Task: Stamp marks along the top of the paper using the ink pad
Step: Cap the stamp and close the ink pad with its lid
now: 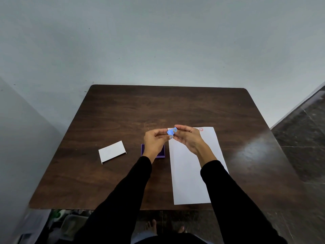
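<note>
A long white paper [188, 173] lies on the dark wooden table [123, 111], right of centre. A red smiley mark [201, 129] sits at its top right corner. Another mark at the top left is mostly hidden by my hands. A small blue stamp [171, 132] is held above the paper's top left corner, pinched between the fingertips of my left hand [153, 140] and my right hand [189, 136]. The purple ink pad [161, 154] lies left of the paper, partly covered by my left wrist.
A white lid or card [112, 151] lies on the table to the left of the ink pad. A wall stands close behind the table. Dark tiled floor shows to the right, and clutter lies under the table's front left corner.
</note>
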A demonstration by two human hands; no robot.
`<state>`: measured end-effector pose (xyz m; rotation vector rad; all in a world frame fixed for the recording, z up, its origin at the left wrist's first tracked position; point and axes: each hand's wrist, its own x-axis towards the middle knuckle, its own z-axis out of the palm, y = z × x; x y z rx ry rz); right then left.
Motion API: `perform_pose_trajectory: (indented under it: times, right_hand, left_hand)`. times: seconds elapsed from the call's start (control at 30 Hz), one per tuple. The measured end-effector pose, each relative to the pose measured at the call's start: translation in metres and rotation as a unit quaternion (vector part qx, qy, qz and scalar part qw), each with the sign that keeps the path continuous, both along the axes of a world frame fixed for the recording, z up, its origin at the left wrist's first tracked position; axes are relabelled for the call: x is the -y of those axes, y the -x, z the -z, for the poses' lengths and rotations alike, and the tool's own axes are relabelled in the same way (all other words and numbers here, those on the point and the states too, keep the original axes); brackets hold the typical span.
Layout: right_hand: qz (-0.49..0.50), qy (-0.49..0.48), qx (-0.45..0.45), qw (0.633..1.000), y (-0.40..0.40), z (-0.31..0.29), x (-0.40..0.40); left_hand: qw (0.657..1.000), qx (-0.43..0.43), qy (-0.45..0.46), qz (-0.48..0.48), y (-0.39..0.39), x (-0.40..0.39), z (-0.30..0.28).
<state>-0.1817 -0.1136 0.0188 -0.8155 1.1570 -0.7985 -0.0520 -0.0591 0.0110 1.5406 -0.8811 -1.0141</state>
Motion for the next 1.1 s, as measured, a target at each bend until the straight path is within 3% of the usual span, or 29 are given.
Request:
perform_pose_trajectory:
  times: [0.37, 0.77, 0.93, 1.1]
  right_hand:
    - [0.073, -0.038, -0.082, 0.993, 0.002, 0.025, -0.009]
    - [0.116, -0.045, -0.133, 0.983, 0.024, 0.04, -0.004]
    - [0.063, 0.048, -0.212, 0.974, 0.015, 0.037, -0.004]
    - [-0.1, 0.203, -0.333, 0.915, -0.005, 0.033, -0.016]
  left_hand:
    - [0.995, 0.052, -0.081, 0.027, -0.02, -0.008, 0.015]
    - [0.991, 0.102, -0.068, -0.059, -0.055, -0.026, 0.03]
    - [0.987, 0.122, -0.069, -0.075, -0.061, -0.029, 0.025]
    - [0.975, 0.177, -0.048, -0.127, -0.072, -0.033, 0.02]
